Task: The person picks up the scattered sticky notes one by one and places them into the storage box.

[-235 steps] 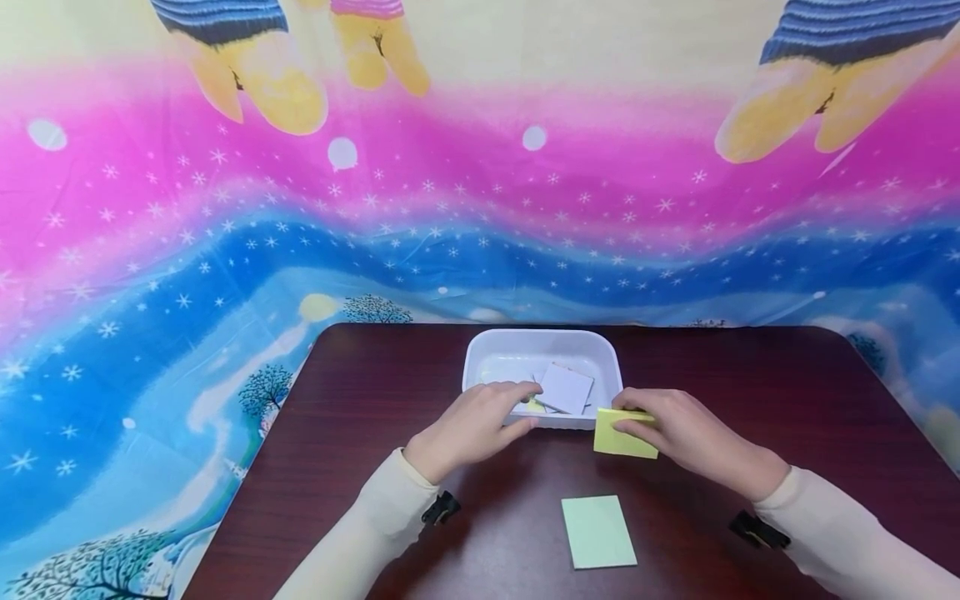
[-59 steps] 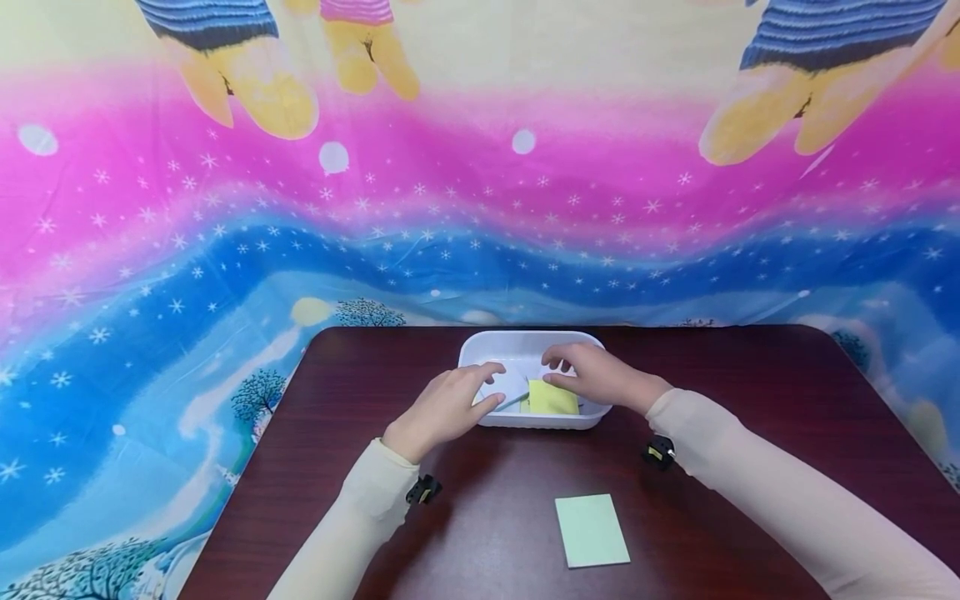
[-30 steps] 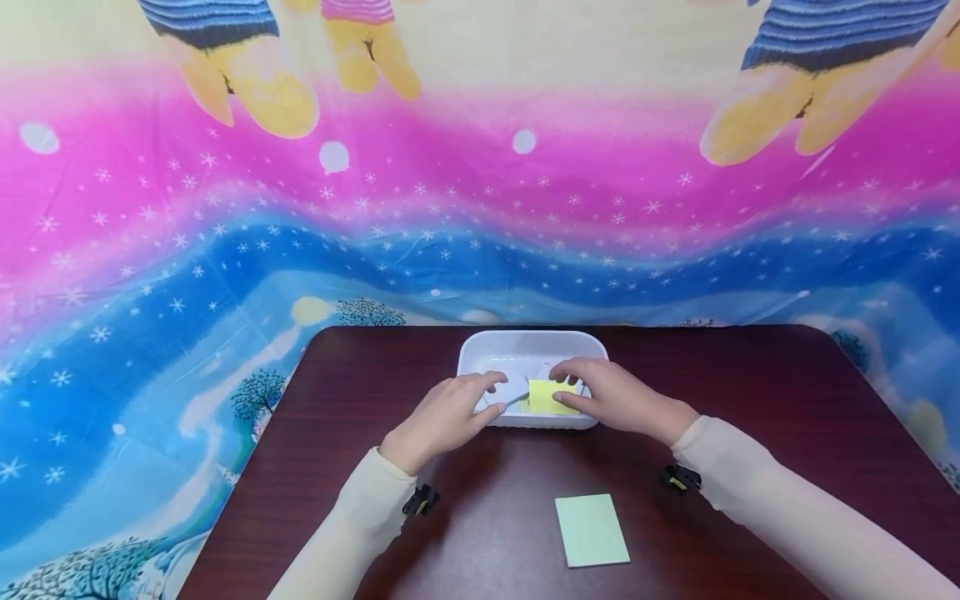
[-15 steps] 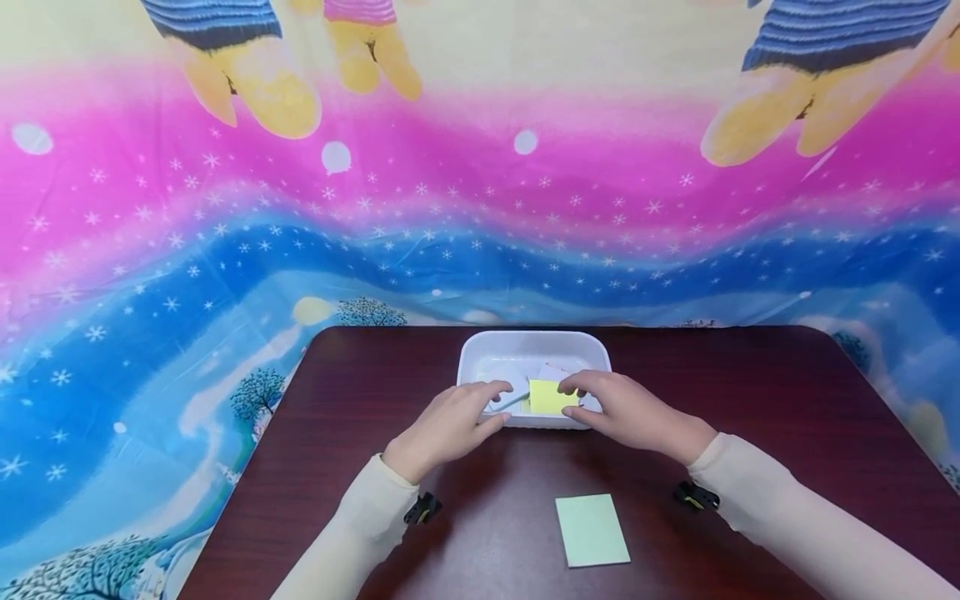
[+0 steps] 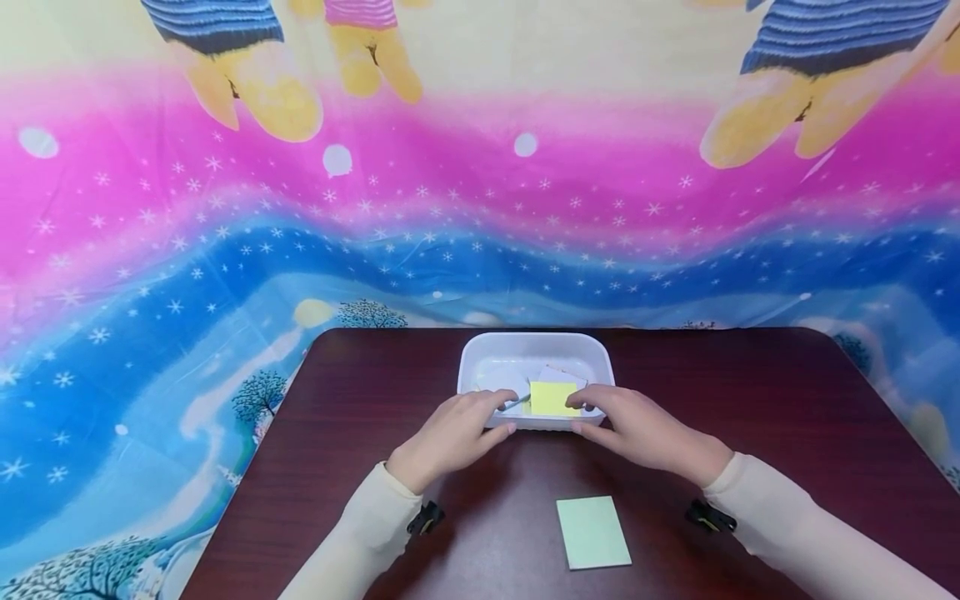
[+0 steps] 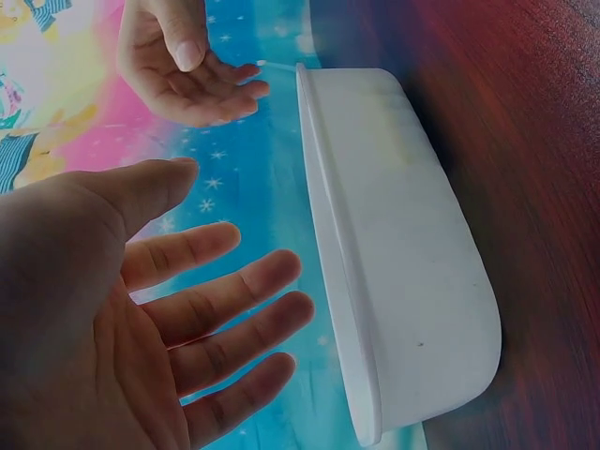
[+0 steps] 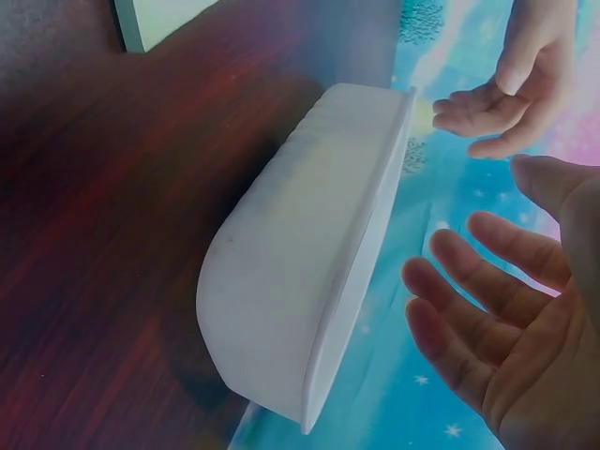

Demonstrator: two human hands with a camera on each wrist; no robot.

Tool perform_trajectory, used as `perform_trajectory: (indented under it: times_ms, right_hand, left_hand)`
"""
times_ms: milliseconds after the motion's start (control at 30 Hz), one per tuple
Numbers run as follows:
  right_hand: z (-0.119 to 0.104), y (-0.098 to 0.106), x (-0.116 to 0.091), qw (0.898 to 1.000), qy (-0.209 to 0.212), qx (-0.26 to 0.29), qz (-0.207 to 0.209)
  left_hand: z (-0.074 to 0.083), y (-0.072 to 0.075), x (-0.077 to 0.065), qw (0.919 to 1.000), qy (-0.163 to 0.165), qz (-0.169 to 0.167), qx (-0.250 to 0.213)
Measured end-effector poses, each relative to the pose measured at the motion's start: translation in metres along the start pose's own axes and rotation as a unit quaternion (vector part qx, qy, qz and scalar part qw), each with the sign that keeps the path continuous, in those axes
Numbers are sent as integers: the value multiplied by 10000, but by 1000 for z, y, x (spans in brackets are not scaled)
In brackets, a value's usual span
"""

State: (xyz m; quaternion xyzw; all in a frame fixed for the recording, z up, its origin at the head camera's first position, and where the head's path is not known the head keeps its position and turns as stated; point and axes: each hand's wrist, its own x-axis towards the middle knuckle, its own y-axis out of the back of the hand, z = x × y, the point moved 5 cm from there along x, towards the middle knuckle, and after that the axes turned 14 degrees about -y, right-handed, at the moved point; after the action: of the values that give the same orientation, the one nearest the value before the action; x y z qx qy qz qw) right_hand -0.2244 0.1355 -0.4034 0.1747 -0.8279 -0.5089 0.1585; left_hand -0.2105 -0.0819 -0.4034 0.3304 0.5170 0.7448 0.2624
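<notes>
Toward the back of the table stands a white plastic tub (image 5: 480, 354). A yellow sticky note pad (image 5: 552, 399) lies in it, with a white pad (image 5: 566, 377) partly beneath and behind. My left hand (image 5: 453, 433) hovers over the tub's near left rim, thumb and fingers apart; the left wrist view shows nothing in its palm (image 6: 131, 319). Over the near right rim is my right hand (image 5: 645, 429), fingers spread and loosely bent. Its palm (image 7: 544, 347) holds nothing in the right wrist view. A pale green sticky note pad (image 5: 593, 532) lies on the table nearer to me.
The dark red-brown table (image 5: 375, 375) has rounded far corners. Behind it hangs a printed cloth (image 5: 480, 167) in pink, blue and cream. A black strap piece (image 5: 426, 518) sits at each cuff.
The yellow pad, earlier held in my right hand, now lies in the tub. Since then my right hand has drawn back toward the near right rim. The green pad stayed put.
</notes>
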Motion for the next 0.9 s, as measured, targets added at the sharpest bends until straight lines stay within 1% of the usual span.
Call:
perform_trajectory:
  times_ms: [267, 500, 900]
  right_hand:
    - [1, 0, -11, 10000, -46, -17, 22]
    - [2, -1, -19, 10000, -33, -37, 42]
    - [12, -8, -31, 10000, -30, -33, -39]
  left_hand:
    - [3, 0, -4, 10000, 22, 50, 54]
    - [8, -5, -5, 10000, -58, 20, 10]
    - [17, -7, -4, 9999, -161, -37, 27]
